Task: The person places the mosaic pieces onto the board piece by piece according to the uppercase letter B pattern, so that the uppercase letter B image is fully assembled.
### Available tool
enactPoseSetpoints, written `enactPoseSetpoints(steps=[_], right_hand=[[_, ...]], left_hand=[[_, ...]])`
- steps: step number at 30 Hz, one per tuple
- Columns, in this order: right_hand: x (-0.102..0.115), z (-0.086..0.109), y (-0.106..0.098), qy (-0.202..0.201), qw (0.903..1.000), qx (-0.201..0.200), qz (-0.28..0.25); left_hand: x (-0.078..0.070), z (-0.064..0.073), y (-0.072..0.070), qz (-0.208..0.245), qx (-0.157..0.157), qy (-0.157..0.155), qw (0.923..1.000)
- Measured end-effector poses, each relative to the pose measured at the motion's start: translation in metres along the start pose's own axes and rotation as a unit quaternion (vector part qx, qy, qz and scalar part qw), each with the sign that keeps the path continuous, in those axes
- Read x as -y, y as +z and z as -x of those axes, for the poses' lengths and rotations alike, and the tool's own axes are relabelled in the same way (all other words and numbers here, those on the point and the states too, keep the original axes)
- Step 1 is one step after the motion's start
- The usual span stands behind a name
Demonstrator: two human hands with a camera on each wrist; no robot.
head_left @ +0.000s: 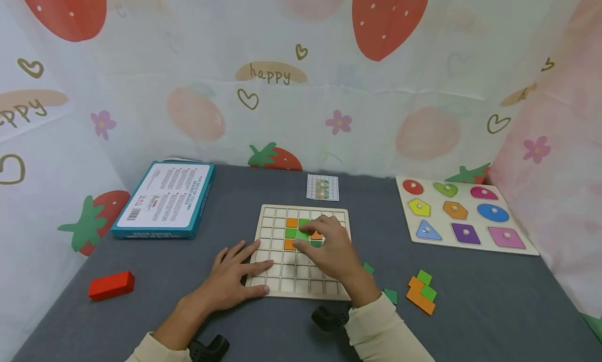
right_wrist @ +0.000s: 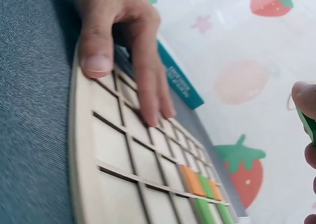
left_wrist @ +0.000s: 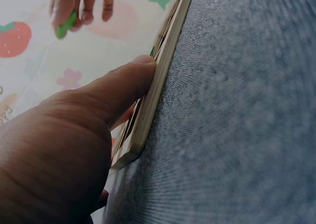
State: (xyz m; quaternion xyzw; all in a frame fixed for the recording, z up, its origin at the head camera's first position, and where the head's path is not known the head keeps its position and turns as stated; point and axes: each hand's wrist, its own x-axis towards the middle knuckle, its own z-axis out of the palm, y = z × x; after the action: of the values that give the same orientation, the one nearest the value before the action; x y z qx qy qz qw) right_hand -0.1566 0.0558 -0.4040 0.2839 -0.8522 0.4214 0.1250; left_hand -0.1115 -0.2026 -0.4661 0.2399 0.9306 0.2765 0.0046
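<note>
A wooden grid board (head_left: 282,283) lies on the grey tabletop. Orange and green square tiles, among them an orange one (head_left: 292,223), fill several cells in its upper middle. My right hand (head_left: 329,249) is over those tiles and pinches a light green tile (left_wrist: 66,25) between thumb and fingers. In the left wrist view that tile shows raised above the board. My left hand (head_left: 230,278) rests on the board's left side, fingers spread and thumb at the lower edge. Part of the tile group is hidden behind the right hand.
Loose orange and green tiles (head_left: 421,292) lie to the right, with dark green tiles (head_left: 390,295) by the right forearm. Behind the board is a small pattern card (head_left: 322,187). A blue box (head_left: 164,195), red block (head_left: 111,285) and shape puzzle (head_left: 470,210) flank it.
</note>
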Motion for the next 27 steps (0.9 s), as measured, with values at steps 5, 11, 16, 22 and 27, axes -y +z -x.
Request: enactPoseSetpoints(steps=[5,11,16,22,27], right_hand=[[-0.007,0.000,0.015,0.021,0.9998,0.002,-0.008],[-0.014,0.001,0.031,0.030,0.9995,-0.001,0.002],[-0.020,0.003,0.042,0.040,0.9988,0.013,0.026],[-0.024,0.007,0.051,0.034,0.9946,0.042,0.089],[-0.025,0.008,0.053,0.040,0.9903,0.056,0.121]], left_hand=[[0.000,0.000,0.000,-0.002,0.001,-0.001,1.0000],[0.000,0.000,0.000,-0.003,-0.002,0.000,1.0000],[0.001,0.000,0.000,-0.009,-0.008,0.003,0.9999],[0.002,0.000,0.001,-0.014,-0.017,0.007,0.9997],[0.001,0.000,0.001,-0.016,-0.018,0.004,0.9997]])
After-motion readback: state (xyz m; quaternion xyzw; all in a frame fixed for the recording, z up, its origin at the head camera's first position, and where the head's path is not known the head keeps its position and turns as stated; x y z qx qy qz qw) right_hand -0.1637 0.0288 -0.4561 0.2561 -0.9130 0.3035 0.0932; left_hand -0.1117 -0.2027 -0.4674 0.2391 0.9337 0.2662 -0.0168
